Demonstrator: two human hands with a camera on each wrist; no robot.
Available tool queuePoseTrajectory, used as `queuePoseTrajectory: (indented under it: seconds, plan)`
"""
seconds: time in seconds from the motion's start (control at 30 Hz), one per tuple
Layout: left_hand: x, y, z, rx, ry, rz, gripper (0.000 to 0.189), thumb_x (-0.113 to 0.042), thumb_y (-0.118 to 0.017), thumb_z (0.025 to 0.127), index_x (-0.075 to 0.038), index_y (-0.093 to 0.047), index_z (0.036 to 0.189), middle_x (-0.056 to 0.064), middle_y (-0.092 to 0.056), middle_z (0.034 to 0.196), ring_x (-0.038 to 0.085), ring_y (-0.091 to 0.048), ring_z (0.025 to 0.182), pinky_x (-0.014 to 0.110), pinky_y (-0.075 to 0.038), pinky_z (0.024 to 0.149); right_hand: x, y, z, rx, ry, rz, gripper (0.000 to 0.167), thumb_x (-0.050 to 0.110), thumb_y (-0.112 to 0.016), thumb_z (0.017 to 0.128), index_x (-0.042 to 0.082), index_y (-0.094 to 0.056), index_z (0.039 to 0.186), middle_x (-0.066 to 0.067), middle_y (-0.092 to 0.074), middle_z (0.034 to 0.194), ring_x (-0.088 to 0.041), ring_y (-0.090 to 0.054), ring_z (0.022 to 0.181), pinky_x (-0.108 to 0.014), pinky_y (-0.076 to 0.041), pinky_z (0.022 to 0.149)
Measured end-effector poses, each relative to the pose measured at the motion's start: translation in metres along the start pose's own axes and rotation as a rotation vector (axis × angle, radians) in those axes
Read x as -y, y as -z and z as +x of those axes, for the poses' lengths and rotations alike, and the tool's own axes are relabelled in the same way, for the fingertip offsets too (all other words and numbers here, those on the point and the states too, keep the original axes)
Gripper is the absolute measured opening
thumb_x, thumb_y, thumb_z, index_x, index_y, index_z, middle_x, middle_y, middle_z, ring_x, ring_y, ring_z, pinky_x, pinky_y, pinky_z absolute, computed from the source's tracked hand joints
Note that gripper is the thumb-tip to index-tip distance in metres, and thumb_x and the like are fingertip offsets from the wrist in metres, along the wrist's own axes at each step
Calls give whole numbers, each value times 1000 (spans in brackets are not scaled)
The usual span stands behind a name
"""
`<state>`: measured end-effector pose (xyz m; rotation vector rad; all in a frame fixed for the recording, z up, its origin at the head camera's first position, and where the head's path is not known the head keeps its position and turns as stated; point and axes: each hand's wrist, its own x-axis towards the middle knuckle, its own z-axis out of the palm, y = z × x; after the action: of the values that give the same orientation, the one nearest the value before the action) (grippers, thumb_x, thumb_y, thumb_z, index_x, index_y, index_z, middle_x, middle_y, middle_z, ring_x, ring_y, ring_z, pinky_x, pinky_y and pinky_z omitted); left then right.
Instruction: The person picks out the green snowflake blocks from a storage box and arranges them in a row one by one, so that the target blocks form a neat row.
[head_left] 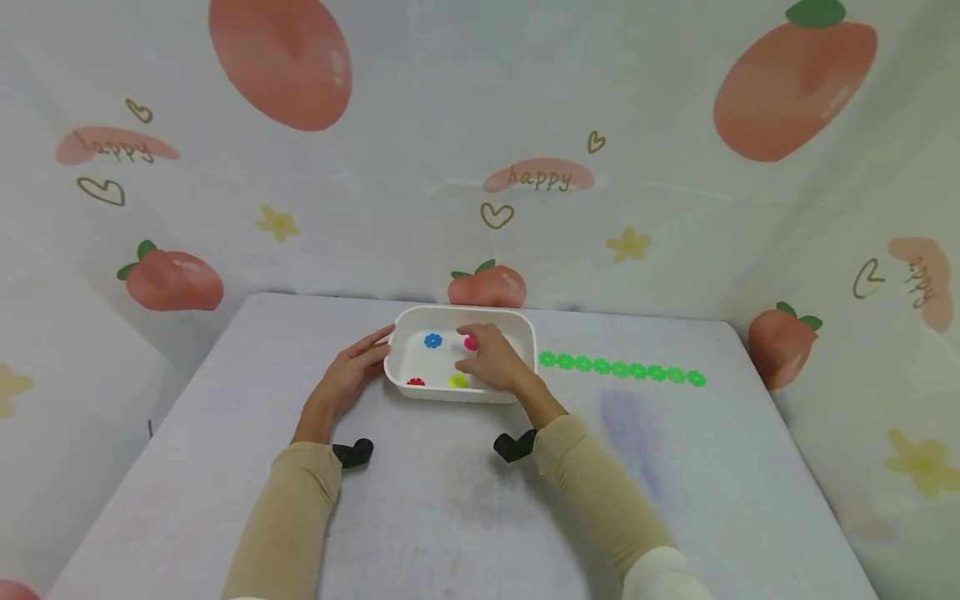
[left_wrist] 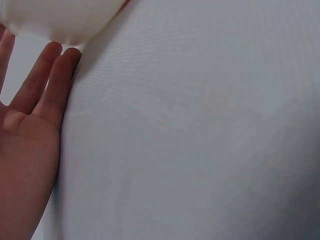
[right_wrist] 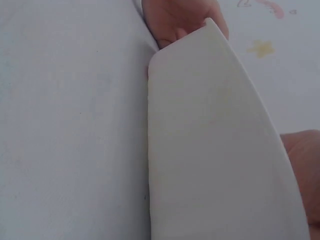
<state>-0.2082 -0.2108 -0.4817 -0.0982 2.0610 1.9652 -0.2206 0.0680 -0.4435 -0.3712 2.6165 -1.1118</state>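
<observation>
A white plastic tub [head_left: 427, 394] stands on the table with small flower-shaped discs inside: a blue disc [head_left: 432, 341], a red disc [head_left: 416, 382], a yellow disc [head_left: 458, 381] and a pink disc [head_left: 470, 342]. Against the tub's left end rests my left hand [head_left: 352, 372], its fingers fairly straight; the left wrist view shows those fingertips at the tub wall. My right hand [head_left: 491, 358] reaches over the near rim into the tub, thumb and forefinger apart beside the pink disc. In the right wrist view the tub's outer wall [right_wrist: 215, 140] hides most of that hand.
To the right of the tub, a row of several green flower-shaped discs [head_left: 620, 369] runs across the white-covered table [head_left: 420, 517]. A backdrop cloth [head_left: 420, 233] printed with peaches hangs behind the table. Black mounts [head_left: 354, 453] are strapped at both wrists.
</observation>
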Motion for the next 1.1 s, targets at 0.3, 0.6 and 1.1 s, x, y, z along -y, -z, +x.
queuePoseTrajectory:
  seconds: [0.3,0.6,1.1]
  plan:
    - [-2,-1,0,8,-23,-21,53,-29,-58,105,-21,-45,156,12,-48,158,-3,-59,121,11,-49,100,-3,-3,5,-97,-87,25,55,8,-76,89,10,-60,140,-11,-60,131,-27,-56,121,-42,-53,108]
    - [1,1,0,-1,-25,-23,53,-28,-58,105,-20,-44,156,13,-47,158,-3,-60,119,10,-49,99,-5,-8,9,-116,-185,-16,51,8,-78,86,12,-63,136,-10,-62,124,-27,-55,118,-41,-57,101]
    - [2,0,-1,-14,-5,15,53,-36,-60,104,-27,-46,154,5,-48,159,6,-56,130,14,-47,105,-4,-9,9,-132,-241,-104,36,6,-77,87,8,-68,122,-11,-60,117,-27,-55,108,-41,-57,99]
